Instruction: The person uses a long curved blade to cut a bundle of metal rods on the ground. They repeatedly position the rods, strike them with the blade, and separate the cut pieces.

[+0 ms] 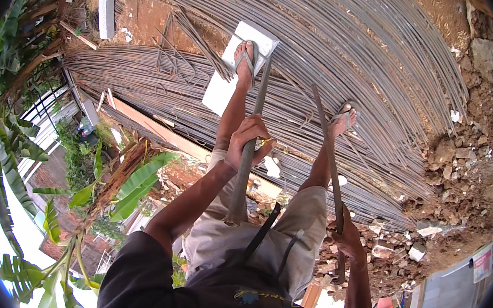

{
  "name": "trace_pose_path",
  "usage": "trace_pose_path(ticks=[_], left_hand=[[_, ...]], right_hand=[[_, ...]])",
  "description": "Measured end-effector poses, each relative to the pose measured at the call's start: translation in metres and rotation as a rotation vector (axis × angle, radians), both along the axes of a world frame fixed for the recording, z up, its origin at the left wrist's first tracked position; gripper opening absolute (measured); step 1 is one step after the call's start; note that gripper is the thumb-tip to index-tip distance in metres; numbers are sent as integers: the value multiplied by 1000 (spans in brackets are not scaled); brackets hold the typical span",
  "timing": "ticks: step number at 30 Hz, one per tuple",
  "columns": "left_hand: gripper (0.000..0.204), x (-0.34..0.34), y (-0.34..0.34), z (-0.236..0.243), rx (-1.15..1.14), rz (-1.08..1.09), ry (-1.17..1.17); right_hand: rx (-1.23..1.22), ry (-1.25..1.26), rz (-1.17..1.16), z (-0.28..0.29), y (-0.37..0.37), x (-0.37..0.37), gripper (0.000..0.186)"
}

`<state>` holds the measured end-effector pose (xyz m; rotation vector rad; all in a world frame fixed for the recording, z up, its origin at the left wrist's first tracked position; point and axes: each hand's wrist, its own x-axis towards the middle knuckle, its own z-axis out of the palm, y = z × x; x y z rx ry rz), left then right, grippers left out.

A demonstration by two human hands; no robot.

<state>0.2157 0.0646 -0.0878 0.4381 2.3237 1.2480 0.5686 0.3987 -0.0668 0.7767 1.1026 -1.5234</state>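
Note:
My left hand [249,140] is wrapped round a thick grey metal pipe [241,186], which stands steeply in front of my shorts. Its far end reaches the edge of a white block [219,96]. Something small and yellow [266,141] shows at the fingers of that hand; I cannot make out what it is. Lower and to the right, my right hand [347,234] is closed round a thinner, dark metal bar [331,154]. This bar slants up and left past my right leg, and its lower end looks bent.
Long rusty reinforcing bars [352,45] cover the ground in bundles. My left sandalled foot [245,59] rests on the white block, my right foot [343,119] on the bars. Broken rubble [464,169] lies right, a wooden plank [159,132] left, near banana plants [140,184].

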Motion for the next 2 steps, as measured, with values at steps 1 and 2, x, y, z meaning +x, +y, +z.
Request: trace_pose_path(ticks=[1,2], left_hand=[[17,1,1,5,-14,-28,-5],[18,1,1,11,-27,-56,-10]], right_hand=[[-18,-120,-6,-4,6,15,103],[-34,-233,-9,-13,13,28,103]])
